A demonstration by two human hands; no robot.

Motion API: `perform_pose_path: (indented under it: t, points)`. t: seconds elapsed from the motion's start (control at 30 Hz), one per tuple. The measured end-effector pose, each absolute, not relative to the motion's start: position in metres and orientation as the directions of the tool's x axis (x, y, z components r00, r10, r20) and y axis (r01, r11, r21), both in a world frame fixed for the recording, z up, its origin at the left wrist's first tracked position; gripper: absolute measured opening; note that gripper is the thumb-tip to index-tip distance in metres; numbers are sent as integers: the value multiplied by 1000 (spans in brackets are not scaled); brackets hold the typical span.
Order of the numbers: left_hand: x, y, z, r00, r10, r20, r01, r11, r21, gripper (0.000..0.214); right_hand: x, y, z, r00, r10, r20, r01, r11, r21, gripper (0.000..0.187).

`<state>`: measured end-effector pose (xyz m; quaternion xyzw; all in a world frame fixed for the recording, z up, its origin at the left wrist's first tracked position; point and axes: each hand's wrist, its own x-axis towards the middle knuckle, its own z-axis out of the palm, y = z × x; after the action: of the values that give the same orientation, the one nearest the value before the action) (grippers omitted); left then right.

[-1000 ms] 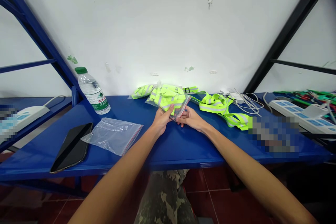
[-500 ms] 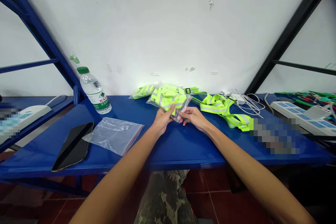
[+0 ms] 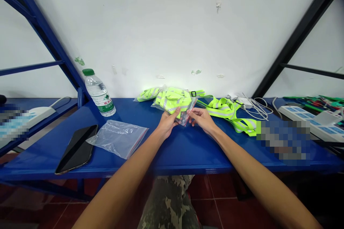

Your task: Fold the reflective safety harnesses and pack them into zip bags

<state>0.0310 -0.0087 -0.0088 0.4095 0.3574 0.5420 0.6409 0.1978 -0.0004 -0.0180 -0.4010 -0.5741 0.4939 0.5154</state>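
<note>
Between my hands is a clear zip bag point(image 3: 184, 117) with a folded neon-yellow reflective strap point(image 3: 173, 99) inside. My left hand point(image 3: 168, 123) grips the bag's lower left part, thumb on top. At the bag's red-lined zip edge, my right hand point(image 3: 201, 118) pinches with thumb and fingers. Behind it on the left lies another bagged reflective strap point(image 3: 148, 94), partly covered. Loose reflective straps point(image 3: 221, 106) with black buckles spread over the table to the right of my hands.
On the blue table point(image 3: 185, 154) are a flat zip bag point(image 3: 118, 137), a black phone point(image 3: 77, 148) and a water bottle point(image 3: 100, 94) at left. White cables point(image 3: 259, 109) and a power strip point(image 3: 309, 121) lie at right. A white wall rises behind.
My right hand has moved slightly up and right along the bag's zip edge. My left hand keeps its grip. The whole view has shifted a little.
</note>
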Motion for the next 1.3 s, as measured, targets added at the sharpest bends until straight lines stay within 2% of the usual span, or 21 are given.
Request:
perform_pose_path:
  t: [0.4,0.57,0.77,1.0,1.3]
  points:
    - [31,-6,-12,164,986,2,-361,58,931,54,199,3,-17,-12,957,289,-55,288,-956,41]
    - [31,-5,-12,169,986,0,-348,60,936,54,199,5,-18,-12,947,322,-47,321,-946,40]
    - [31,-7,-10,186,982,-33,-350,98,932,56,202,7,-19,75,947,313,-49,317,-947,42]
    - [31,-8,-11,187,981,-40,-348,104,932,57,204,7,-18,47,941,335,-45,337,-940,44]
    - [29,-5,-14,219,975,-42,-347,118,931,56,204,5,-14,132,946,296,-52,305,-951,37]
